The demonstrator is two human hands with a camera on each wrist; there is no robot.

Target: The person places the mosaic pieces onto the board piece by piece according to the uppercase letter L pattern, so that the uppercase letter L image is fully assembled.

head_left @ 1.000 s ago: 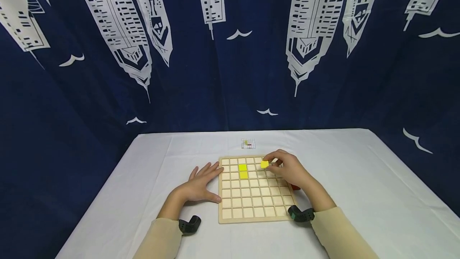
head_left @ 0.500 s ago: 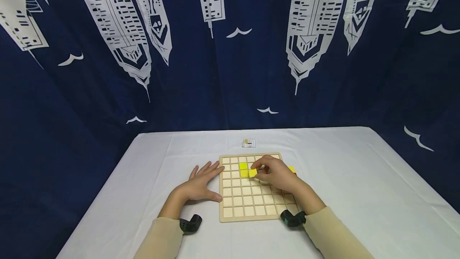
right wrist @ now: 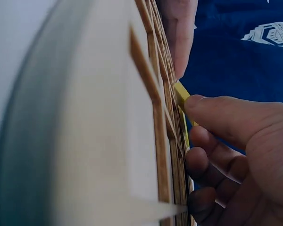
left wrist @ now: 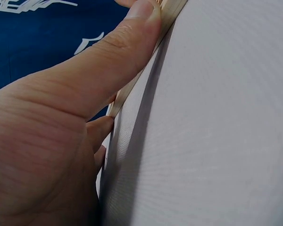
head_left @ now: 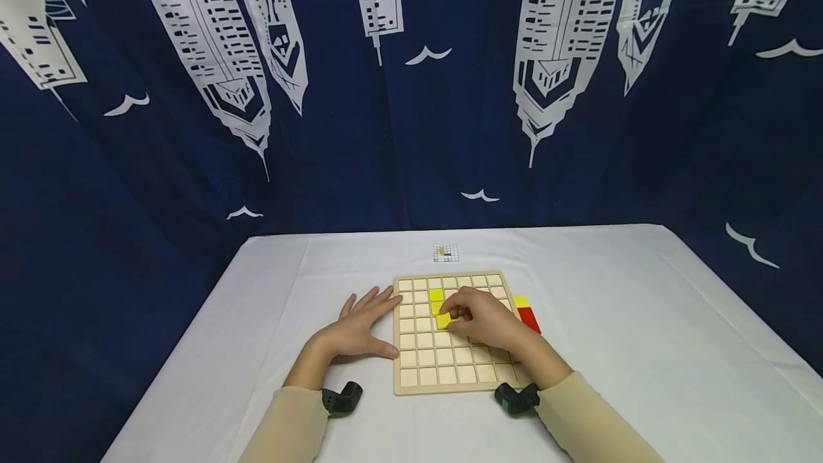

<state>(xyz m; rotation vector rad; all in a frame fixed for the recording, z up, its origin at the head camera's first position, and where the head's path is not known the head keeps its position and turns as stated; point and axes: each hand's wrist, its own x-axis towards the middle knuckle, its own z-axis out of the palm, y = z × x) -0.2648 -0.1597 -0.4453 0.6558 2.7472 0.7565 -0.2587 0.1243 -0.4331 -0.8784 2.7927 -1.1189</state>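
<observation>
My right hand [head_left: 482, 316] pinches a yellow square tile [head_left: 443, 321] between thumb and fingers, low over the wooden grid board [head_left: 444, 388]. In the right wrist view the tile [right wrist: 181, 95] is tilted, one edge right at the grid. Two yellow tiles [head_left: 436, 295] lie one below the other in cells directly behind the held one. My left hand [head_left: 356, 331] lies spread at the board's left edge, thumb and fingertips touching its rim. The left wrist view shows the thumb [left wrist: 118, 47] against the wooden edge.
Right of the board lie a red piece [head_left: 529, 319] and a yellow piece [head_left: 521, 301], partly hidden by the right forearm. A small printed grid card [head_left: 446, 253] lies behind the board on the white tablecloth [head_left: 643, 320]. A dark blue patterned curtain [head_left: 398, 127] hangs behind.
My right hand has carried the yellow tile from the board's back right, leftward and nearer, to just below the two placed tiles. The red and yellow pieces at right came into sight. Left hand still.
</observation>
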